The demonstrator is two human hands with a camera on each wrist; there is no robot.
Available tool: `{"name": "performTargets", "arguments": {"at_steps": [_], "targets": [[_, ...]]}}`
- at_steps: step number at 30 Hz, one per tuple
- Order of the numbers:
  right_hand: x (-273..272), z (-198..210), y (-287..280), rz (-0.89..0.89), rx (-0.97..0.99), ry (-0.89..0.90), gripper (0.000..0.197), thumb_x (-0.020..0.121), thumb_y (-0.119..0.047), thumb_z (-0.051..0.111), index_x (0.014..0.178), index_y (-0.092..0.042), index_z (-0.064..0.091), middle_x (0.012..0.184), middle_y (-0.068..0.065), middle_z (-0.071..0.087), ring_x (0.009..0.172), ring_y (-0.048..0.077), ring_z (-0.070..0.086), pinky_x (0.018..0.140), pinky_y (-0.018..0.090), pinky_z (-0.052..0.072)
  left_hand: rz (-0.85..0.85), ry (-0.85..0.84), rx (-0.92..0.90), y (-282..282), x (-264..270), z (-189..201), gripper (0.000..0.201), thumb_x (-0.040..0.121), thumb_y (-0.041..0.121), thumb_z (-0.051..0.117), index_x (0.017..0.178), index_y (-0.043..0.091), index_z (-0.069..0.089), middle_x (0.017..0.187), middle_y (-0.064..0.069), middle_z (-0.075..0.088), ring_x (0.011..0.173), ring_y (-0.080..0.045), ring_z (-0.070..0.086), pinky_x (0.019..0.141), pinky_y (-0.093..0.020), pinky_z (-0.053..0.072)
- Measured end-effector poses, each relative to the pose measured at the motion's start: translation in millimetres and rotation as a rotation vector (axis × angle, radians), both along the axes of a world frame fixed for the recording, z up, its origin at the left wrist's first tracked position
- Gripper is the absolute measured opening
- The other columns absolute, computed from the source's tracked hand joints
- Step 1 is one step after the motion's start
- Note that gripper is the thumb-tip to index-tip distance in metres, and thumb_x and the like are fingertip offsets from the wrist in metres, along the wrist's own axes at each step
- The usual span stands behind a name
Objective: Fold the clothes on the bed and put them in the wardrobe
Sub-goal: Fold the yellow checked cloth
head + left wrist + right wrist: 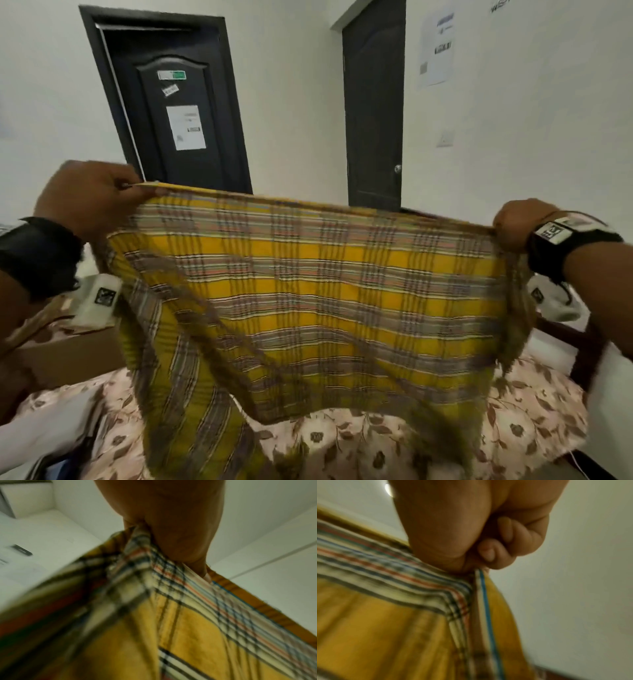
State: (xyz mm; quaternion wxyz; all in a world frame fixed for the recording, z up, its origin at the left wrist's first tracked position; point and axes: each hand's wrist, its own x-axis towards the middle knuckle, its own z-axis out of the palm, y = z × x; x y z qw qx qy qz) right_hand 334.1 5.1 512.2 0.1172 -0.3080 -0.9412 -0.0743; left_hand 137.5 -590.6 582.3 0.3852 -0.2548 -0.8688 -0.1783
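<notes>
A yellow checked cloth (pixel 308 294) with grey, red and blue stripes hangs spread wide in the air above the bed (pixel 534 404). My left hand (pixel 92 195) pinches its upper left corner, and my right hand (pixel 517 222) grips the upper right corner. The top edge is pulled taut between them and the lower part drapes down, blurred. In the left wrist view the left hand (pixel 171 527) pinches the bunched cloth (pixel 188 628). In the right wrist view the fingers (pixel 505 536) of the right hand curl round the cloth (pixel 385 622).
The bed has a floral pink and brown sheet. White fabric (pixel 44 435) lies at its near left. A dark door (pixel 178 113) with papers stuck on it stands ahead, a second dark door (pixel 373 113) to its right. A dark wooden frame (pixel 582 349) runs along the bed's right side.
</notes>
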Motion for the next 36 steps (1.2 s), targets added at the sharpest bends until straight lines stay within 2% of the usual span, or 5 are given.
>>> {"name": "performTargets", "arguments": {"at_steps": [6, 13, 22, 31, 36], "targets": [[-9.2, -58.0, -89.7, 0.505, -0.389, 0.272, 0.039, 0.081, -0.031, 0.043, 0.072, -0.005, 0.072, 0.077, 0.011, 0.069, 0.071, 0.028, 0.062, 0.071, 0.036, 0.053, 0.112, -0.218, 0.092, -0.2, 17.8, -82.2, 0.049, 0.069, 0.064, 0.069, 0.110, 0.041, 0.061, 0.102, -0.003, 0.064, 0.098, -0.030, 0.062, 0.088, -0.048, 0.052], [-10.3, -168.9, -273.1, 1.159, -0.578, -0.049, 0.018, 0.091, -0.043, 0.054, 0.095, -0.030, 0.066, 0.090, -0.007, 0.067, 0.077, 0.012, 0.056, 0.071, 0.034, 0.045, -0.587, -0.618, -0.067, 125.2, 124.4, -266.9, 0.068, 0.083, 0.041, 0.081, 0.144, 0.042, 0.051, 0.139, 0.019, 0.060, 0.121, -0.001, 0.058, 0.100, -0.026, 0.050], [10.0, -249.2, -246.7, 0.882, -0.333, -0.185, 0.039, 0.084, -0.046, 0.034, 0.103, -0.030, 0.064, 0.089, -0.007, 0.066, 0.081, 0.019, 0.062, 0.072, 0.038, 0.054, -0.456, -0.768, 0.308, 127.3, 145.3, -348.2, 0.037, 0.096, 0.039, 0.072, 0.062, 0.029, 0.061, 0.055, 0.012, 0.052, 0.051, -0.010, 0.047, 0.052, -0.031, 0.037], [29.3, -236.8, -238.9, 1.009, -1.438, 0.188, 0.022, 0.077, -0.016, 0.084, 0.089, -0.012, 0.066, 0.074, 0.009, 0.057, 0.058, 0.029, 0.050, 0.054, 0.032, 0.044, -0.288, -0.710, 0.307, 110.9, 130.0, -340.0, 0.025, 0.095, 0.032, 0.061, 0.108, 0.028, 0.082, 0.107, 0.018, 0.076, 0.097, 0.000, 0.065, 0.086, -0.023, 0.051], [26.3, -261.8, -231.8, 0.918, -1.158, -0.098, 0.037, 0.084, -0.039, 0.082, 0.106, -0.016, 0.064, 0.063, -0.010, 0.047, 0.056, 0.005, 0.042, 0.061, 0.019, 0.035, -0.231, -0.685, 0.402, 91.3, 123.5, -333.1, 0.031, 0.091, 0.035, 0.057, 0.108, 0.028, 0.082, 0.104, 0.018, 0.077, 0.099, -0.002, 0.068, 0.090, -0.026, 0.054]]}}
